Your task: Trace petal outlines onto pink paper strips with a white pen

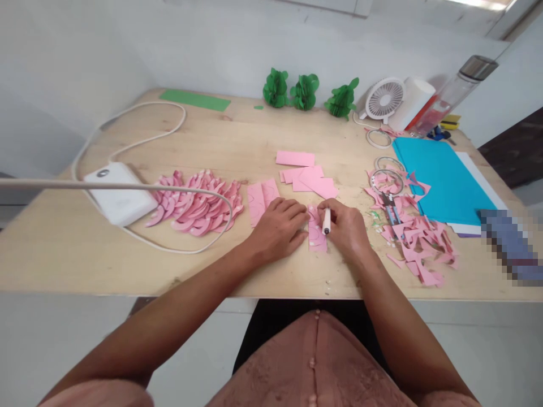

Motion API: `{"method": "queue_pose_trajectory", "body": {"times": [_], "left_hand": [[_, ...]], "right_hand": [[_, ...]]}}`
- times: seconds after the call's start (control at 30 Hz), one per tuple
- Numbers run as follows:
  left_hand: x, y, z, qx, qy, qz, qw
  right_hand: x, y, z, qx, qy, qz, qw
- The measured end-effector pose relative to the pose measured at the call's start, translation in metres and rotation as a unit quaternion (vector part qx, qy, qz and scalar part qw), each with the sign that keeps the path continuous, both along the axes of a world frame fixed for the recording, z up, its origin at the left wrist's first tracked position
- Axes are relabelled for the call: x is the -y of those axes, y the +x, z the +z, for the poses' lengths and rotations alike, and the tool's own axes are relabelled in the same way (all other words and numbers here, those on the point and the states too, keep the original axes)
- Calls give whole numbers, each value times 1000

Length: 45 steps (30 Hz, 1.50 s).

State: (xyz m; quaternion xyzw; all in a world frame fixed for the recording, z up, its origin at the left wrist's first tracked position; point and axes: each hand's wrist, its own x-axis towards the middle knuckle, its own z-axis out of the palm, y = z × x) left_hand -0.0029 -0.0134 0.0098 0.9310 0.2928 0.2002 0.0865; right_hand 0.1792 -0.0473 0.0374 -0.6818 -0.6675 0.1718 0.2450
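Observation:
A white marker (326, 221) is gripped in my right hand (347, 227), over a pink paper strip (317, 242) with curved lines drawn on it. My left hand (282, 229) lies flat beside the strip, its fingertips at the strip's left edge. Partly under that hand are marked pink strips (256, 204). Beyond both hands lie several plain pink strips (314, 180). To the left is a pile of curved pink paper cutouts (203, 203). The marker's tip is hard to make out.
A white power bank (121, 198) with a looping cable sits left. Pink scraps (424, 246), scissors (391, 209), tape rolls (387, 182) and blue sheets (441, 175) lie right. Green paper shapes (304, 92), a fan (385, 99) and a bottle (453, 93) stand at the back.

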Motion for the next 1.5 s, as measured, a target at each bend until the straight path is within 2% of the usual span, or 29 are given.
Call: {"method": "queue_pose_trajectory", "body": {"times": [1.5], "left_hand": [[0,-3,4,-8,-10,-13,1000]], "right_hand": [[0,-1,0,-13,-1,-6,1000]]}}
